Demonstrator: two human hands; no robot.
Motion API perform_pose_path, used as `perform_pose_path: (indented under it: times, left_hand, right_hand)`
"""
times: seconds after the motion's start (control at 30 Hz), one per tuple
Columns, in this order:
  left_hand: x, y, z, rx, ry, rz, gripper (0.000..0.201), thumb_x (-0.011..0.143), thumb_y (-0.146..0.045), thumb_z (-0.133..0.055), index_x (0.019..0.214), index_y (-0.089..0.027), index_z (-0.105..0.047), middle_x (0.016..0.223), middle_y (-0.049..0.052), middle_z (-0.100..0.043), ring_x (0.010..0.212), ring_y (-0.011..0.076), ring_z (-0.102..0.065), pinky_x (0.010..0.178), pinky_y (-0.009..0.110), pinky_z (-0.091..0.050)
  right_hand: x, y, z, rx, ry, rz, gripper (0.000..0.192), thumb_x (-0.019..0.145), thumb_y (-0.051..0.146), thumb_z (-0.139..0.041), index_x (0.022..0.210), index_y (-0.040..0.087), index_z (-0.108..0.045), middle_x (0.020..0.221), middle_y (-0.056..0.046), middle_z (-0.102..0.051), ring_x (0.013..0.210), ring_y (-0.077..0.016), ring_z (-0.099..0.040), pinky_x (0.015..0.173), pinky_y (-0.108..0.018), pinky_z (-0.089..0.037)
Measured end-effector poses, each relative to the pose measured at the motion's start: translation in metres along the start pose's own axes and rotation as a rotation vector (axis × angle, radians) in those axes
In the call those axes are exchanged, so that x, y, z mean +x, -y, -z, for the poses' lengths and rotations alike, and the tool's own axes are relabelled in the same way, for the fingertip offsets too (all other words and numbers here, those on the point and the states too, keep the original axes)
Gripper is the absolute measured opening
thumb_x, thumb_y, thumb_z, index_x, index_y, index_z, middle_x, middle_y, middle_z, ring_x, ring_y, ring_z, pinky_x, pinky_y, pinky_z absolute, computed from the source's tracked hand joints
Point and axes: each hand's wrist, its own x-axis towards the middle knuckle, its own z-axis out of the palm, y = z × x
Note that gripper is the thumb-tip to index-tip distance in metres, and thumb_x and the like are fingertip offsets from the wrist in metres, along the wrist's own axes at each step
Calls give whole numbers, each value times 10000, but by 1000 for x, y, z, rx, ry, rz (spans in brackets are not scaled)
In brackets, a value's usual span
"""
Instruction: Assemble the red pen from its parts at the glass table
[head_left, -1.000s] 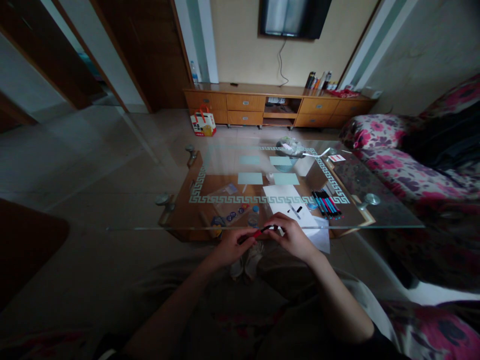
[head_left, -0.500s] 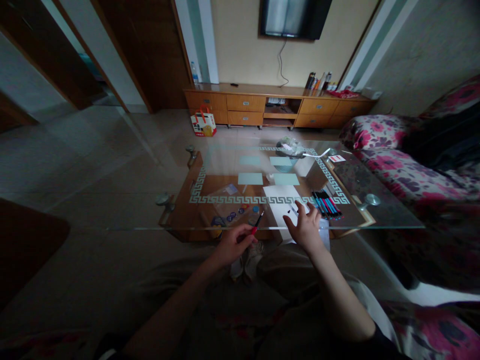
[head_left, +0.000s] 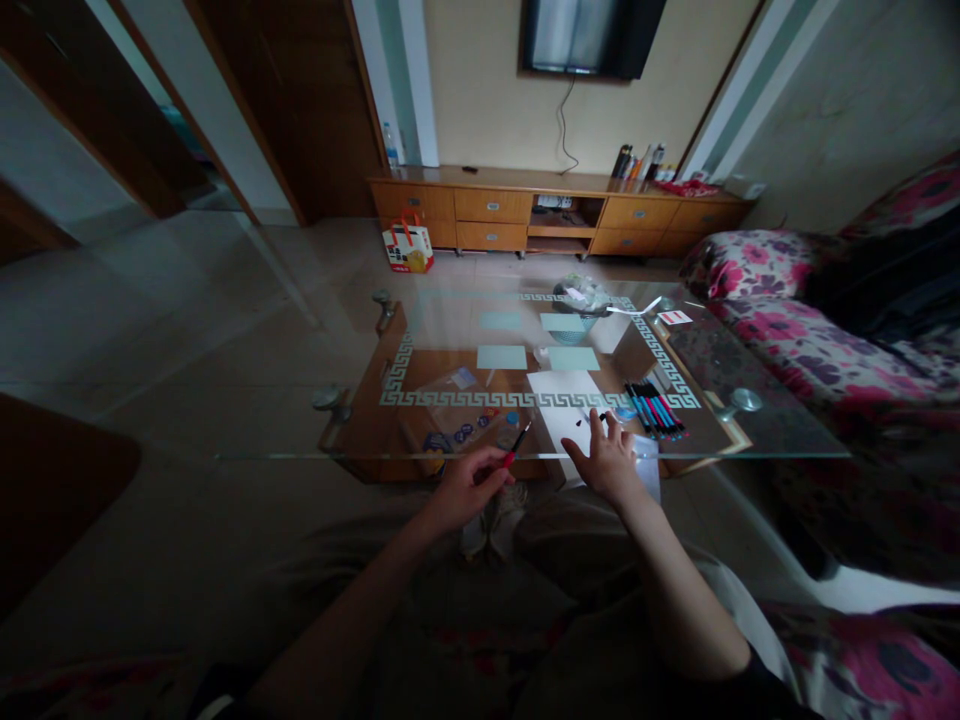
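Note:
My left hand (head_left: pixel 471 486) is closed around a red pen (head_left: pixel 510 458) at the near edge of the glass table (head_left: pixel 442 457). The pen's dark, slim tip points up and to the right. With its fingers spread, my right hand (head_left: pixel 611 465) hovers at or just above the glass; whether it touches is unclear. Small black pieces (head_left: pixel 578 422) lie by its fingertips, too small to name for certain. Right of that hand is a row of pens (head_left: pixel 654 408) with black, blue and pink barrels. White paper (head_left: pixel 559 395) shows beneath the glass.
Farther back on the table are a plastic bag (head_left: pixel 581 295) and a red-and-white card (head_left: pixel 674 317). A bottle with a blue cap (head_left: pixel 510 430) shows below the glass. A flowered sofa (head_left: pixel 810 340) stands to the right, a wooden TV cabinet (head_left: pixel 491 207) beyond.
My right hand has drawn back slightly toward me, its fingers still spread. A bit of blue beside its fingertips shows more now. My left hand and the pen stay almost in place.

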Motion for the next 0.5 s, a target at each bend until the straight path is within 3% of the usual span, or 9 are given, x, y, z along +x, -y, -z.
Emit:
perform_pose_path:
  times: [0.23, 0.33, 0.4, 0.5]
  left_hand:
    - [0, 2, 0, -3, -12, -7, 334, 893, -418, -624, 1112, -166, -631, 911, 70, -731, 754, 170, -673, 730, 286, -518]
    - [0, 3, 0, 7, -6, -10, 323, 900, -406, -615, 1115, -164, -626, 915, 73, -730, 756, 172, -675, 731, 291, -522]
    - [0, 2, 0, 9, -7, -6, 322, 901, -402, -614, 1116, -163, -624, 914, 74, -729, 756, 173, -676, 733, 295, -524]
    - [0, 1, -1, -1, -21, 4, 326, 892, -407, -624, 1106, -160, -625, 908, 74, -730, 756, 172, -677, 734, 297, -523]
  right_hand:
    - [4, 2, 4, 32, -100, 35, 724, 883, 572, -529, 1470, 169, -397, 1497, -232, -375, 1290, -455, -400, 951, -627, -406]
    - [8, 5, 11, 115, -199, 118, 622, 894, 485, -531, 1410, 143, -476, 1407, -213, -488, 1261, -394, -461, 1007, -571, -403]
    - [9, 9, 17, 241, -231, 176, 509, 908, 427, -512, 1330, 145, -556, 1280, -185, -591, 1148, -336, -560, 986, -512, -446]
    - [9, 16, 24, 476, -200, 168, 382, 921, 393, -498, 1201, 177, -642, 1097, -136, -683, 901, -263, -654, 817, -419, -531]
